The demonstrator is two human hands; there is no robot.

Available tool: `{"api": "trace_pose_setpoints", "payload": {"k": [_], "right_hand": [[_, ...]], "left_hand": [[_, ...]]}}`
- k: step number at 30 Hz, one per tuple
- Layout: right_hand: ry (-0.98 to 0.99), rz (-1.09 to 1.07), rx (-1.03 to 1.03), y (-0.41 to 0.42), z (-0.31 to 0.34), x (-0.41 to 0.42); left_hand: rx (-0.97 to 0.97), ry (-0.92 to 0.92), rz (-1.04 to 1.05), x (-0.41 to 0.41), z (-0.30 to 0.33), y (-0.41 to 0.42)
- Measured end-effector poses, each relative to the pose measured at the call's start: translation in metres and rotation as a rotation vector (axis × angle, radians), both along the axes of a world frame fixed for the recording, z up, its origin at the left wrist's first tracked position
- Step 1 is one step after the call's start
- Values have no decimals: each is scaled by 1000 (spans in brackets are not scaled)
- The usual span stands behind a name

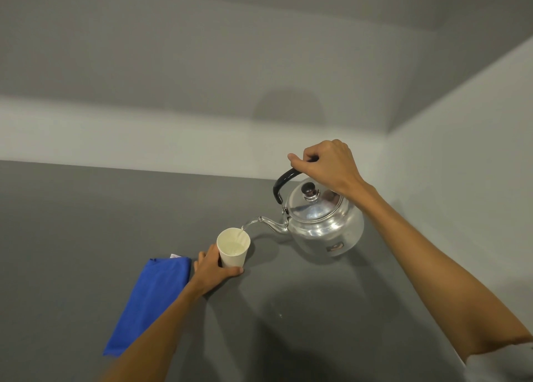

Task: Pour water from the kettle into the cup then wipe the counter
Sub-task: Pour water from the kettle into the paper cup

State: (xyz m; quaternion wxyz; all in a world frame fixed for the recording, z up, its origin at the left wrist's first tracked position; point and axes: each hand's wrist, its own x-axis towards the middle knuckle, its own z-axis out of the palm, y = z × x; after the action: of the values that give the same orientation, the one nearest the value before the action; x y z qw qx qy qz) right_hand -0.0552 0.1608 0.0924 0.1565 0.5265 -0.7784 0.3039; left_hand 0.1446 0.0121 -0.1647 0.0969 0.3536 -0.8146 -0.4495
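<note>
1. Just left of centre on the worktop [86, 223], the cup [233, 247] stands upright, open mouth up, partly filled with water.
2. Kettle [323, 223] is to the cup's right, tipped toward it; the spout [269, 223] points left, its tip just above and beside the cup's far-right rim. A thin stream bridges the gap into the cup.
3. Left hand [212, 270] is wrapped around the cup's lower wall, thumb in front, steadying it.
4. Right hand [326, 165] is closed over the black kettle handle [281, 184], carrying the tilt from above.
5. Judgement: pour is mid-way. Next move is tipping the kettle back upright, rotating away from the cup.
6. Blue cloth [150, 304] lies flat just left of the left hand, long axis running diagonally from near-left to far-right. The left hand is far nearer to it, so it is the natural one for wiping.
7. Risk: a drip off the spout onto the worktop between kettle and cup.
</note>
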Motion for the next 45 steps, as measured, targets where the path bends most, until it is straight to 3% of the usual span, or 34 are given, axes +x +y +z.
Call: {"api": "trace_pose_setpoints", "payload": {"k": [45], "right_hand": [[5, 1, -11, 0, 10, 6]], "left_hand": [[1, 0, -18, 1, 3, 1]]}}
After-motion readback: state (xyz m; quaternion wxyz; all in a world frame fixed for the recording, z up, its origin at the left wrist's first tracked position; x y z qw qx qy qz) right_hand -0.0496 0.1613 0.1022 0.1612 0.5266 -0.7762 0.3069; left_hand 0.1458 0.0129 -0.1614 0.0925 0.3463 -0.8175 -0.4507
